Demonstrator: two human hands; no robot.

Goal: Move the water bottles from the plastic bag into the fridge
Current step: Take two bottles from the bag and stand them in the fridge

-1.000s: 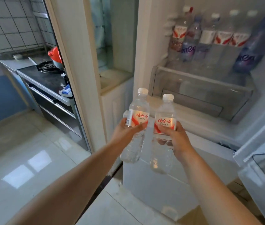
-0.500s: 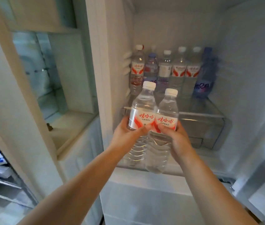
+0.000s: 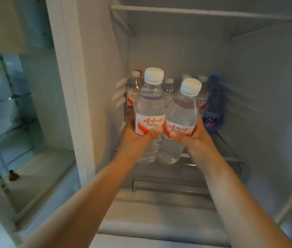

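Observation:
My left hand grips a clear water bottle with a white cap and a red-and-white label. My right hand grips a second, matching water bottle right beside it; the two bottles touch. Both are upright, held just above the glass shelf inside the open fridge. Behind them at the back of that shelf stands a row of several bottles, partly hidden, with a blue bottle at the right end. The plastic bag is out of view.
A clear drawer sits under the shelf. An upper shelf spans the fridge above. To the left, past the fridge's white side wall, is a recessed ledge with a small dark object before a glass-block window.
Both hands have carried the two bottles up and forward into the fridge, closer to the row at the back. My view has moved in and tilted up.

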